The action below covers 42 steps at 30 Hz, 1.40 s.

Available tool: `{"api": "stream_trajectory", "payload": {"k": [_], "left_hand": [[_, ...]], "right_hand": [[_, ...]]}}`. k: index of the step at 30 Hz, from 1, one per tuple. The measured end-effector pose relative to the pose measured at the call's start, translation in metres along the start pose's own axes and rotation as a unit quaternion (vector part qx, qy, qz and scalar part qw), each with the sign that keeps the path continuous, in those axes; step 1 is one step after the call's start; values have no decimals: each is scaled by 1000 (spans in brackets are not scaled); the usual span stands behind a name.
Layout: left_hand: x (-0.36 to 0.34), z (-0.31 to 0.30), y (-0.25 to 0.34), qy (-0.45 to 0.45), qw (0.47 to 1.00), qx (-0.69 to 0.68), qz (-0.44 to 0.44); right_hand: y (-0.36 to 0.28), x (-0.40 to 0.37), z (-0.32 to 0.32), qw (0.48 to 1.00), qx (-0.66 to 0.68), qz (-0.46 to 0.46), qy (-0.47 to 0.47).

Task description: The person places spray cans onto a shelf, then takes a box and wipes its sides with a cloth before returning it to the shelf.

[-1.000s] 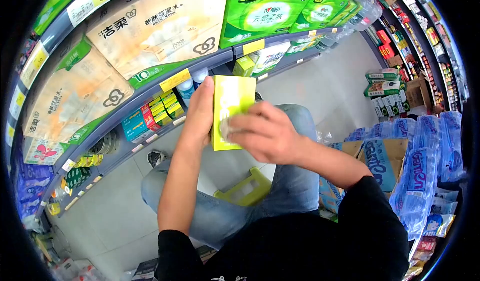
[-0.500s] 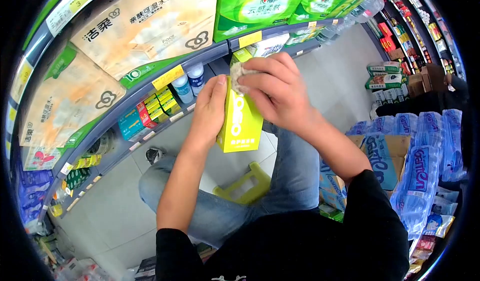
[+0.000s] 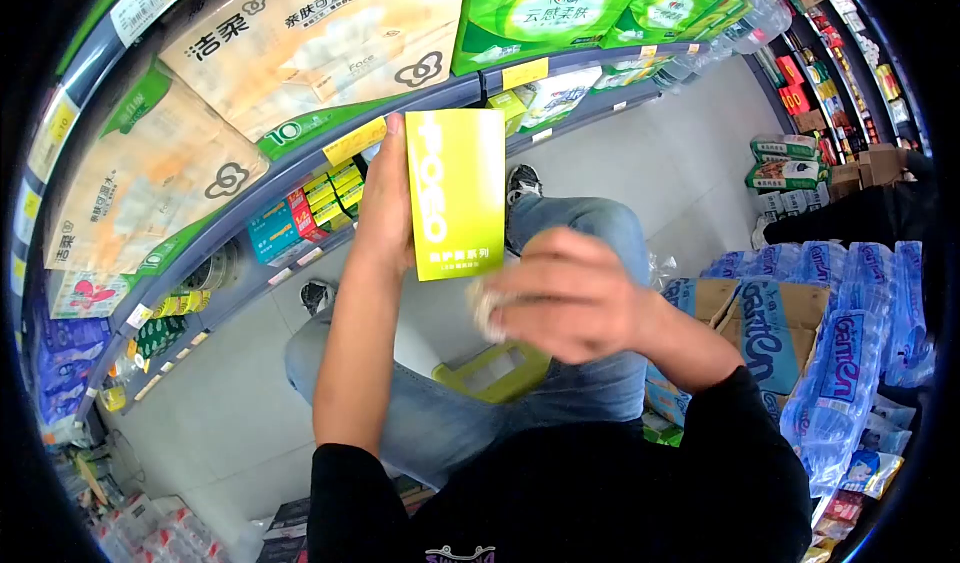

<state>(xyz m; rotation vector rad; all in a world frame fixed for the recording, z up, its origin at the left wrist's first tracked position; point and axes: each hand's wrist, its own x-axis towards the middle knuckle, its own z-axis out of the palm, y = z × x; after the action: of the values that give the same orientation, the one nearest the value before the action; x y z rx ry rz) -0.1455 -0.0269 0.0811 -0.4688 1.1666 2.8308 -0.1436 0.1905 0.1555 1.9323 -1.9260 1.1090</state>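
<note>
My left hand [image 3: 387, 203] grips a yellow-green box [image 3: 458, 198] by its left side, holding it upright in front of the shelf. White lettering runs down the box's face. Below and right of the box, my right hand [image 3: 570, 298] is closed around a crumpled pale cloth [image 3: 487, 308], apart from the box. The right fingers are partly smeared by motion. Beneath my hands, between my knees, stands a green plastic stool [image 3: 495, 371].
Shelves on the left and ahead hold large tissue packs [image 3: 320, 38], green packs [image 3: 545, 13] and small boxes [image 3: 275, 231]. On the right stand an open carton [image 3: 775, 333] and blue-wrapped bottle packs [image 3: 845, 353]. Tiled floor [image 3: 690, 148] runs between the shelves.
My right hand and the cloth have moved down off the box's upper part, away from its surface. The box has shifted slightly up and left, its lettered face turned more toward me.
</note>
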Motion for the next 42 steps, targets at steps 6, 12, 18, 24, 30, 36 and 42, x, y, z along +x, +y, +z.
{"api": "stream_trajectory", "payload": {"k": [6, 12, 18, 24, 30, 36, 42], "left_hand": [[-9, 4, 3, -7, 999, 27, 36], [-12, 9, -1, 14, 992, 90, 85], [-1, -6, 1, 19, 992, 100, 76], [-11, -4, 4, 8, 999, 46, -1], [-19, -9, 5, -125, 989, -78, -32], [-11, -14, -16, -142, 976, -158, 35], [-14, -12, -15, -181, 961, -204, -38]], "right_hand": [[4, 8, 0, 992, -73, 98, 20], [24, 20, -6, 976, -171, 125, 57], [-7, 15, -4, 978, -68, 97, -174], [-18, -2, -17, 986, 71, 92, -123], [-7, -16, -13, 977, 50, 203, 39], [-9, -15, 29, 933, 88, 249, 243], [-7, -5, 34, 984, -82, 8, 156]]}}
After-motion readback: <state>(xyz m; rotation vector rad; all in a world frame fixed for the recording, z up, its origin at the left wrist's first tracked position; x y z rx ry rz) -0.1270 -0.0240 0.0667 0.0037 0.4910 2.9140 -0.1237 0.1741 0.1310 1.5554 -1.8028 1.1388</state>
